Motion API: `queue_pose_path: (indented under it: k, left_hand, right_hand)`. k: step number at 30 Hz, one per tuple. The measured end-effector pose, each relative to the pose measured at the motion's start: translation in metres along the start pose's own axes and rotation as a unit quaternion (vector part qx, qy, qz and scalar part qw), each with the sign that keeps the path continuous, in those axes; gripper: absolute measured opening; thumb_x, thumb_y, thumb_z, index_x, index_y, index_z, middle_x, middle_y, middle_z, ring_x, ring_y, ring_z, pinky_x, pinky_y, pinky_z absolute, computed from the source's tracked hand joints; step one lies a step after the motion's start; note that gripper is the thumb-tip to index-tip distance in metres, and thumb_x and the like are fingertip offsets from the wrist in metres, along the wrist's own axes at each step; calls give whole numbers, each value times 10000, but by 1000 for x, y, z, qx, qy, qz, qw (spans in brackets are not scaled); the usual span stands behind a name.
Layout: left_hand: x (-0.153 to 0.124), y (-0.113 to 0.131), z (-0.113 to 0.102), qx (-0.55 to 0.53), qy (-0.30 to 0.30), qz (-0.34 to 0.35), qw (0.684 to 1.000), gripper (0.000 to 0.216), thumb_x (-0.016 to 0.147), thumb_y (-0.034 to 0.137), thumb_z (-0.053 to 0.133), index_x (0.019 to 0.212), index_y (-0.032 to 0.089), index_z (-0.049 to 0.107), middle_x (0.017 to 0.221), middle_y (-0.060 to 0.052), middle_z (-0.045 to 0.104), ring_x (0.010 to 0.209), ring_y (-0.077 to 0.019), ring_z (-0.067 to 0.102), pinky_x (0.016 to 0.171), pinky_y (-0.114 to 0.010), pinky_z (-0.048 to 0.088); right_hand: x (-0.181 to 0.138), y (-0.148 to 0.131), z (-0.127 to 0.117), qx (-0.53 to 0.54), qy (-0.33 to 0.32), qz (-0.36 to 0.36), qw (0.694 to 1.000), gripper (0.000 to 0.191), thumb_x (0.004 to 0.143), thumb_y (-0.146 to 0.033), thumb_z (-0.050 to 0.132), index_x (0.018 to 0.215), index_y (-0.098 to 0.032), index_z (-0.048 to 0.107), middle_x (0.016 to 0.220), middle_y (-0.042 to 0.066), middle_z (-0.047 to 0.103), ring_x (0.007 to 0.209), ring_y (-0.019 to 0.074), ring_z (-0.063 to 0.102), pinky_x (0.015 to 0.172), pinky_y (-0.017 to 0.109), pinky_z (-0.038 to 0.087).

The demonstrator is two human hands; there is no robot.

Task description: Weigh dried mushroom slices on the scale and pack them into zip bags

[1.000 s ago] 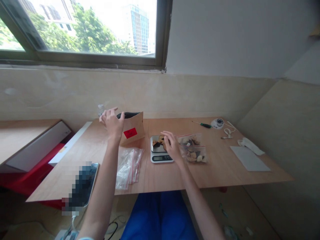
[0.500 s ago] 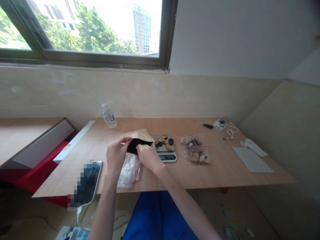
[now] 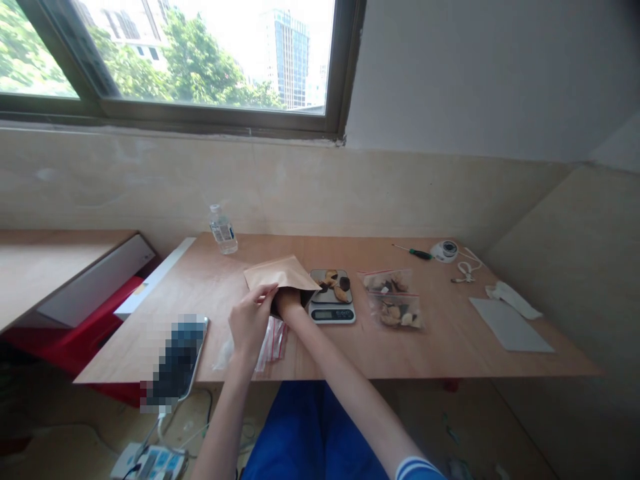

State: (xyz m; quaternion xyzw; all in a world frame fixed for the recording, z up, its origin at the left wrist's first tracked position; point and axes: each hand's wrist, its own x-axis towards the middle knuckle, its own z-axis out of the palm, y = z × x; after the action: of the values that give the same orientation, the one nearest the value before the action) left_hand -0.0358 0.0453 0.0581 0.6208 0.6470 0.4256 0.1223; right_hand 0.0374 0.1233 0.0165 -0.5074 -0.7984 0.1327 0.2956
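My left hand (image 3: 250, 313) pinches the rim of a brown paper pouch (image 3: 280, 272) and keeps its dark mouth open toward me. Inside that mouth is my right hand (image 3: 290, 303), sunk to about the wrist, so its fingers are hidden. Just right of the pouch sits a kitchen scale (image 3: 333, 320) with several dried brown and dark pieces (image 3: 341, 292) on its plate. Clear zip bags (image 3: 273, 343) with red seals lie flat under my forearms. Farther right, two filled zip bags (image 3: 397, 313) hold similar dried pieces.
A water bottle (image 3: 224, 230) stands at the back left. A phone (image 3: 183, 360) on a cable overhangs the front left edge. At right are a screwdriver (image 3: 419, 254), a white dome camera (image 3: 444, 251), a white sheet (image 3: 510, 327) and a crumpled white cloth (image 3: 513, 300).
My right hand has gone deeper into the pouch, from fingers at the mouth to the wrist. The pouch has opened wider. The whole view has shifted slightly.
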Motion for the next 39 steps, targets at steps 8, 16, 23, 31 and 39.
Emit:
queue_pose_path:
  k: [8,16,23,31,39]
  left_hand:
    - [1,4,0,43,23,-11,999,197,805,408,557,921,340,700,779,29,719,701,-170,656,577,-231,399]
    - [18,11,-7,53,24,-21,998,212,796,427,555,914,328,702,714,21,703,682,-178,649,565,-234,391]
    - [75,11,5,-21,106,53,993,206,813,344,539,946,247,664,971,-17,645,815,-154,625,754,-258,453]
    - [101,27,23,-33,269,106,957,303,838,220,482,1131,142,487,1228,-139,453,1256,-225,357,1063,-409,251]
    - [5,0,83,-87,62,185,977,196,836,111,404,982,169,522,1004,-93,536,1009,-200,509,894,-358,416]
  right_hand:
    - [-25,-3,-32,-30,-52,38,997,309,838,-11,435,1060,-138,609,1041,125,664,954,253,628,861,354,470]
    - [-84,-16,-100,169,54,-69,982,173,886,-138,457,903,-212,613,1001,27,658,988,164,595,877,299,469]
    - [-117,57,-88,295,216,100,925,213,841,-323,541,994,-185,595,982,74,650,823,160,623,745,290,517]
    - [-106,114,-47,199,170,97,960,219,829,-232,502,1013,-172,605,993,85,648,832,174,618,717,292,516]
    - [-114,116,-45,102,160,36,981,349,887,-150,407,1157,-269,595,1080,52,652,1017,216,552,910,397,452]
